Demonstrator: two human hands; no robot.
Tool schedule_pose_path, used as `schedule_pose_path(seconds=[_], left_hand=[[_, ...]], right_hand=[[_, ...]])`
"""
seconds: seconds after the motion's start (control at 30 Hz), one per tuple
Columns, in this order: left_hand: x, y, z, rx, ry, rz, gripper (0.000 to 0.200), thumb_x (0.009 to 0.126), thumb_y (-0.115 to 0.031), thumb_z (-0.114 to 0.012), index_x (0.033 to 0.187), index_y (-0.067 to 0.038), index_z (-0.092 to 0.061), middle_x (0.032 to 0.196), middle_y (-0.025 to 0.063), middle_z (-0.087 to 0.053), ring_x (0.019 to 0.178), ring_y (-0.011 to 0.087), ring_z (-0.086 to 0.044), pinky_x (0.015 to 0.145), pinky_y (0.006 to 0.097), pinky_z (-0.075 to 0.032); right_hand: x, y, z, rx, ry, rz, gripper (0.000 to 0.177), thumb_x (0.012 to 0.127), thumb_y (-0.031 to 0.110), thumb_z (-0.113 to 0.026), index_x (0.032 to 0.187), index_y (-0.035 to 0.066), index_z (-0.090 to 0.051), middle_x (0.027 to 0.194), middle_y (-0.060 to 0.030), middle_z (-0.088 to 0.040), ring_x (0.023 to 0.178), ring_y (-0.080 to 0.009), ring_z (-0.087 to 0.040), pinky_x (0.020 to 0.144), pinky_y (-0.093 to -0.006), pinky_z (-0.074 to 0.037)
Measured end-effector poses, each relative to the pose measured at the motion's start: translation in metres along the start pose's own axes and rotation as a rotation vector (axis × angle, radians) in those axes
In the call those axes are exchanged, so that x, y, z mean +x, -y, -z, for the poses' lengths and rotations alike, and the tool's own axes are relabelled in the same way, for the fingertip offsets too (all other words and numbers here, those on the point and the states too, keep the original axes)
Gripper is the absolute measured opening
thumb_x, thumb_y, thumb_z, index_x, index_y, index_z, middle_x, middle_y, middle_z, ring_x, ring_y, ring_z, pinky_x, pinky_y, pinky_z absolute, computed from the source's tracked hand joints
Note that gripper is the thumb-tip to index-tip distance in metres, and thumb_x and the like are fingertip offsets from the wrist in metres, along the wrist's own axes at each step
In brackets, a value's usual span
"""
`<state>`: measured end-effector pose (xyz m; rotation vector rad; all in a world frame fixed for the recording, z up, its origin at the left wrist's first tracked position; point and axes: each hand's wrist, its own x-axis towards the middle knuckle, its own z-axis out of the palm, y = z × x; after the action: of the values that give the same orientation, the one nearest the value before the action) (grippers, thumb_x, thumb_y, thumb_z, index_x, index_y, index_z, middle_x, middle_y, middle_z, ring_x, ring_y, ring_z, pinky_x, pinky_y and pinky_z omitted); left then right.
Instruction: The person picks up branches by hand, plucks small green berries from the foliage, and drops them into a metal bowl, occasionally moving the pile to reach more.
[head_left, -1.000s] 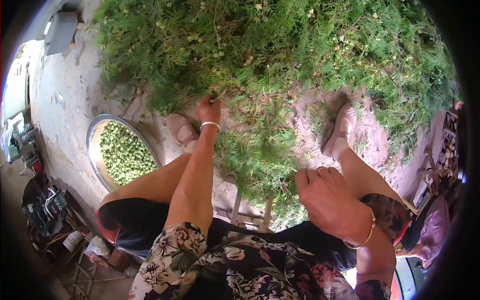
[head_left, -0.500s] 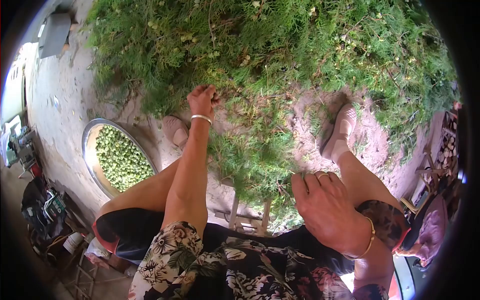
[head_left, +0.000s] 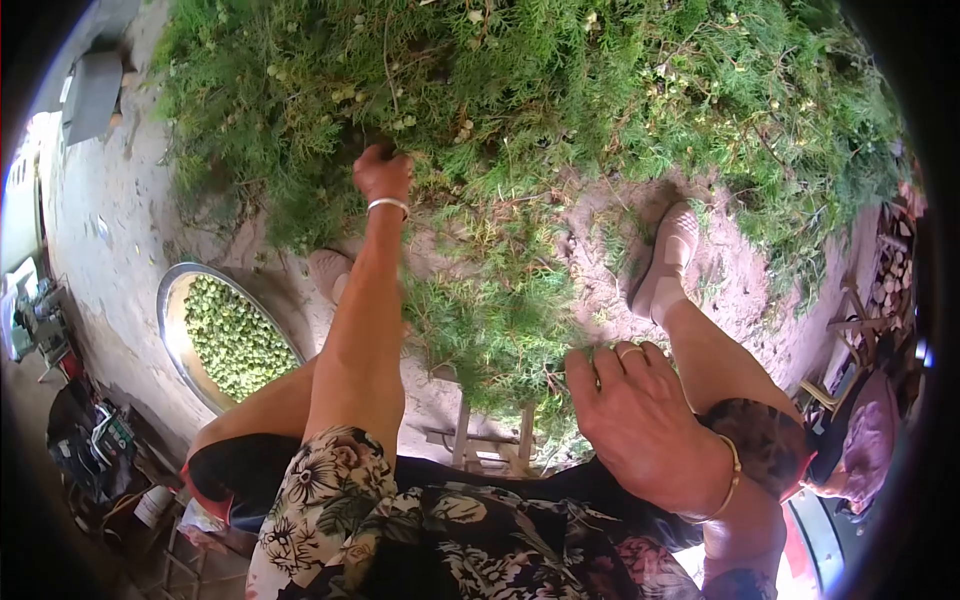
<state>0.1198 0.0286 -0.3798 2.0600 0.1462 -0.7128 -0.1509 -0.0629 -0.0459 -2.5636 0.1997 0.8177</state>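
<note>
My left hand (head_left: 384, 176), with a pale bangle at its wrist, reaches forward to the edge of a big heap of green conifer branches (head_left: 520, 90) dotted with small yellow-green cones. Its fingers are curled closed; whatever they hold is hidden. Near my lap, my right hand (head_left: 635, 415), wearing a ring and a gold bracelet, is closed at the butt end of a leafy conifer branch (head_left: 490, 335) that lies between my legs. Its fingertips are out of sight underneath. A metal basin (head_left: 172, 350) filled with small green cones (head_left: 235, 340) stands left of my leg.
Under the branch is a small wooden stool (head_left: 462, 435). My shoes (head_left: 678, 235) rest on the dusty floor against the heap. Tools and clutter (head_left: 95, 430) line the left side. Stacked firewood (head_left: 888, 280) and a purple cloth (head_left: 868, 435) are at the right.
My left hand has moved forward and slightly left, up to the heap. The right hand keeps its hold near my lap. The whole view has shifted slightly.
</note>
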Motion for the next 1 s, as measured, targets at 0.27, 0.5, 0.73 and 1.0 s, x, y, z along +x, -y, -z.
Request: schedule_pose_path(seconds=[0.27,0.5,0.73,1.0], left_hand=[[-0.111,-0.057,0.042,-0.893,0.486,0.251,0.018,0.079,0.002,-0.051,0.097,-0.002,-0.054,0.068,0.0051,-0.053,0.053,0.0128,-0.046,0.05,0.0329,-0.04],[-0.212,-0.133,0.054,-1.221,1.054,0.235,0.027,0.079,-0.003,-0.056,0.105,-0.001,-0.054,0.079,0.0073,-0.058,0.054,0.0109,-0.049,0.047,0.0263,-0.044],[-0.3,-0.228,0.101,-0.593,0.958,-0.039,0.023,0.073,0.001,-0.06,0.096,0.002,-0.058,0.07,0.0053,-0.056,0.053,0.0118,-0.049,0.048,0.0276,-0.041],[-0.32,-0.239,0.082,-0.594,1.041,-0.168,0.02,0.075,0.007,-0.056,0.094,0.003,-0.06,0.067,0.0044,-0.057,0.054,0.011,-0.051,0.049,0.0302,-0.043]], right_hand=[[0.001,-0.004,0.005,0.154,-0.307,-0.092,0.026,0.067,0.003,-0.062,0.09,-0.004,-0.052,0.078,-0.0188,-0.057,0.073,-0.033,-0.059,0.067,-0.0439,-0.046],[0.015,-0.017,0.022,0.643,-0.461,-0.276,0.025,0.084,0.016,-0.059,0.09,-0.007,-0.053,0.088,-0.0277,-0.058,0.081,-0.0434,-0.059,0.068,-0.0476,-0.047],[0.002,-0.007,0.04,1.831,-0.461,0.033,0.051,0.088,0.047,-0.057,0.095,-0.003,-0.06,0.087,-0.01,-0.062,0.079,-0.0181,-0.06,0.069,-0.0349,-0.051],[0.005,-0.017,0.049,2.121,-0.421,0.114,0.032,0.086,0.027,-0.065,0.085,-0.004,-0.06,0.074,-0.0096,-0.062,0.065,-0.0191,-0.061,0.059,-0.034,-0.051]])
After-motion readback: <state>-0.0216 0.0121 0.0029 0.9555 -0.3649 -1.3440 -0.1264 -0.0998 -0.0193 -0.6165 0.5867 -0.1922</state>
